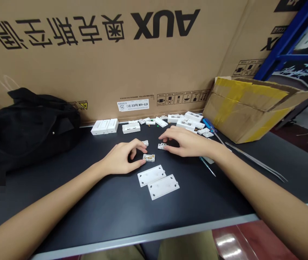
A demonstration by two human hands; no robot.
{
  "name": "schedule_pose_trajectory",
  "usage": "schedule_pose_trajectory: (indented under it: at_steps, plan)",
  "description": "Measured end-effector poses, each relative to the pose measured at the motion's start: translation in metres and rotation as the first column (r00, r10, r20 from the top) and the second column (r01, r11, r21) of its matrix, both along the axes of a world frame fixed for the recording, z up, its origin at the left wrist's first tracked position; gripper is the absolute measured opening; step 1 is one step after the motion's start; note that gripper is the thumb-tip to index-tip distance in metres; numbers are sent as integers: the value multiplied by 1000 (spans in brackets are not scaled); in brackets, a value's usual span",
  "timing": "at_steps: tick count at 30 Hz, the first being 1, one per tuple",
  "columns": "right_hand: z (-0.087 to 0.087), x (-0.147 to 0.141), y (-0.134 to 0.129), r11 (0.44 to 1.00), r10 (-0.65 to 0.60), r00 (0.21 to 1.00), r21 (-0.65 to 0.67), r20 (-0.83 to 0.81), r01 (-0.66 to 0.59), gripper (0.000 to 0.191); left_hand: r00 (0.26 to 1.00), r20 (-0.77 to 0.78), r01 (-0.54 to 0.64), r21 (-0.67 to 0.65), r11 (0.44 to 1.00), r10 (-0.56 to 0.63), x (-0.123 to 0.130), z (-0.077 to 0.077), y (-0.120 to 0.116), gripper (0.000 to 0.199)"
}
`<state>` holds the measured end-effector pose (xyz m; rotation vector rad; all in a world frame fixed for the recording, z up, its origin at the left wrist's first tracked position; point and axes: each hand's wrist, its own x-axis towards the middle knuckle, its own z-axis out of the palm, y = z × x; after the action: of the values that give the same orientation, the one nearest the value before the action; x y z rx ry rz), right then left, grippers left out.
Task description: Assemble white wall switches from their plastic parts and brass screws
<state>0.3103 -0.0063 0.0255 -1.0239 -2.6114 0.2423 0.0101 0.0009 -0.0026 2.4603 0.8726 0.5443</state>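
Note:
My left hand [124,156] rests over the table with thumb and fingers apart. Its thumb tip is at the edge of a small white plastic block with brass-coloured contacts [149,157]. Just past its fingers, a similar white piece [146,143] is partly hidden. Opposite, my right hand [183,141] has its fingers spread above a small white plastic piece [161,146]; the thumb tip overlaps that piece, and I cannot tell whether it presses on it. Two flat white plates with corner holes [151,175] [164,186] lie nearer me, edge against edge.
White housings [105,126] and loose white parts [186,125] line the back. A blue-handled screwdriver [209,125], a thin screwdriver [208,167] and metal tweezers [256,161] lie right. An open carton [246,108], a black bag [31,124] and a large box [102,72] enclose the dark table.

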Motion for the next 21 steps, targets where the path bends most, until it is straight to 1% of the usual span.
schedule_pose_trajectory:
  at_steps: [5, 10, 13, 17, 21]
  plan:
    - [1, -5, -4, 1000, -12, 1000, 16, 21, 11, 32, 1000, -21, 1, 40, 999, 0, 1, 1, -1, 30]
    - [1, -7, -5, 999, -19, 999, 27, 35, 18, 33, 1000, -9, -4, 55, 998, 5, 1, 0, -2, 30]
    - [3, -2, -2, 999, -27, 999, 43, 31, 26, 34, 1000, -2, -4, 57, 998, 4, 0, -1, -1, 31]
    - [9, 15, 5, 990, -112, 993, 88, 41, 108, 33, 1000, 7, 13, 59, 998, -14, 0, -1, 0, 31]
    - [16, 37, 11, 971, -233, 966, 74, 116, 225, 29, 1000, -13, 26, 56, 998, -25, 0, -1, 0, 32]
